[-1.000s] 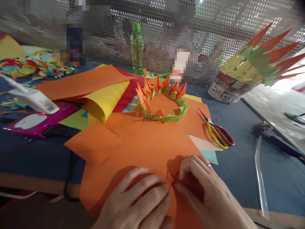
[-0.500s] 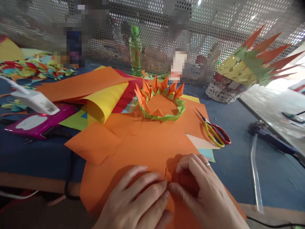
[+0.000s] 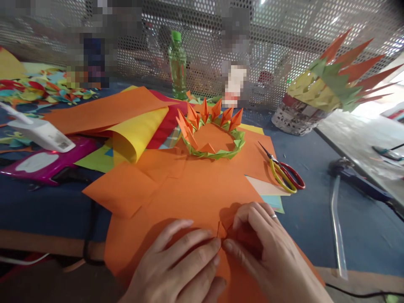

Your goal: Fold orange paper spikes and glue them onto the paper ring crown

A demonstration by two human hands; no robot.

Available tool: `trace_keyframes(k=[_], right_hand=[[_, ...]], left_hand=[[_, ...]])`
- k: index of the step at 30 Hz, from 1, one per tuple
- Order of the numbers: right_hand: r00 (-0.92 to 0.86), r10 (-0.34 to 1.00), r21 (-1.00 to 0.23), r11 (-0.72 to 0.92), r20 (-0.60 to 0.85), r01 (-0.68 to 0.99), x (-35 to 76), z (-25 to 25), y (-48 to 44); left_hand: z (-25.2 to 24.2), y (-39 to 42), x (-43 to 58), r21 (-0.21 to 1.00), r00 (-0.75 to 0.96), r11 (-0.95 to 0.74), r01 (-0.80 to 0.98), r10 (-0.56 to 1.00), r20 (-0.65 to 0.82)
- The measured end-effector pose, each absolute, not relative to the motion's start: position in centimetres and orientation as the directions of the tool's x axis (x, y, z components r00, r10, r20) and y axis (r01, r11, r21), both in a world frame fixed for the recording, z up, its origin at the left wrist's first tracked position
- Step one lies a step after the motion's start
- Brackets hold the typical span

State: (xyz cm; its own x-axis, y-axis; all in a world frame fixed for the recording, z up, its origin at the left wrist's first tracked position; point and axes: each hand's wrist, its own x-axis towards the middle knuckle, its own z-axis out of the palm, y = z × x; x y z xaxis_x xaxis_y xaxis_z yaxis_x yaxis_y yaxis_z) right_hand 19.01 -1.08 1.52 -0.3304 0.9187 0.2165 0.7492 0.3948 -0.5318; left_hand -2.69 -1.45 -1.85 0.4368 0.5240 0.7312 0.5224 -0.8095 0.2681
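Observation:
My left hand (image 3: 179,265) and my right hand (image 3: 268,252) meet at the near edge of the table over a small folded orange paper piece (image 3: 222,231). Fingertips of both hands pinch and press its folds against a large orange sheet (image 3: 195,193). A ring shows on my right hand. Beyond them sits a green paper ring with orange spikes (image 3: 211,130). Red and yellow scissors (image 3: 284,170) lie to the right of the sheets.
Orange, yellow and red sheets (image 3: 132,122) are piled at the left. A white glue gun (image 3: 38,132) rests on a magenta tool (image 3: 47,160). A green bottle (image 3: 177,65) stands by the mesh wall. A spiked paper basket (image 3: 318,97) sits far right, and a clear stick (image 3: 336,223) lies near.
My fingers have shifted slightly on the small orange piece, raising one folded flap. The view has drifted a little; nothing else on the table moved.

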Motion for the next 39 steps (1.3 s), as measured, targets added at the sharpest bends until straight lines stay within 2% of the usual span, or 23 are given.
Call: trace_keyframes(k=[1,4,9,12,17,20,23,27,32,35,39], right_hand=[[-0.327,0.921,-0.535,0.39,0.213,0.75,19.0,1.5,-1.1],[-0.315,0.923,-0.543,0.384,0.219,0.747,18.9,1.4,-1.1],[-0.283,0.919,-0.548,0.391,0.274,0.74,18.7,1.4,-1.0],[-0.252,0.923,-0.569,0.379,0.291,0.73,18.8,1.2,-1.2],[-0.105,0.935,-0.702,0.325,0.338,0.634,19.2,0.7,-1.6],[-0.067,0.932,-0.71,0.317,0.357,0.63,19.4,0.4,-1.7],[-0.072,0.925,-0.703,0.333,0.374,0.629,19.3,0.3,-1.6],[-0.06,0.918,-0.716,0.345,0.392,0.607,19.1,0.4,-1.4],[-0.054,0.886,-0.688,0.395,0.46,0.609,19.0,0.8,-1.9],[-0.056,0.868,-0.655,0.414,0.494,0.633,19.1,1.1,-2.7],[-0.096,0.838,-0.602,0.461,0.538,0.652,19.9,1.2,-4.0]], left_hand=[[-1.8,-1.4,-2.6,0.272,0.425,-0.811,0.517,0.52,0.741],[-1.7,-1.4,-2.3,0.315,0.473,-0.78,0.54,0.591,0.654],[-2.4,-1.3,-2.1,0.28,0.383,-0.815,0.507,0.504,0.774],[-2.4,-1.2,-2.1,0.328,0.356,-0.811,0.484,0.525,0.773],[-0.8,-1.4,-2.1,0.425,0.375,-0.792,0.439,0.591,0.714],[0.2,-1.6,-2.1,0.482,0.351,-0.76,0.435,0.636,0.687],[0.8,-1.5,-2.0,0.461,0.3,-0.718,0.521,0.66,0.689],[1.0,-0.8,-1.3,0.364,0.338,-0.627,0.688,0.722,0.604],[0.2,0.3,-0.2,0.303,0.427,-0.574,0.761,0.794,0.432],[0.1,1.0,0.0,0.321,0.423,-0.533,0.783,0.834,0.353],[0.6,1.9,0.1,0.404,0.431,-0.487,0.774,0.873,0.227]])
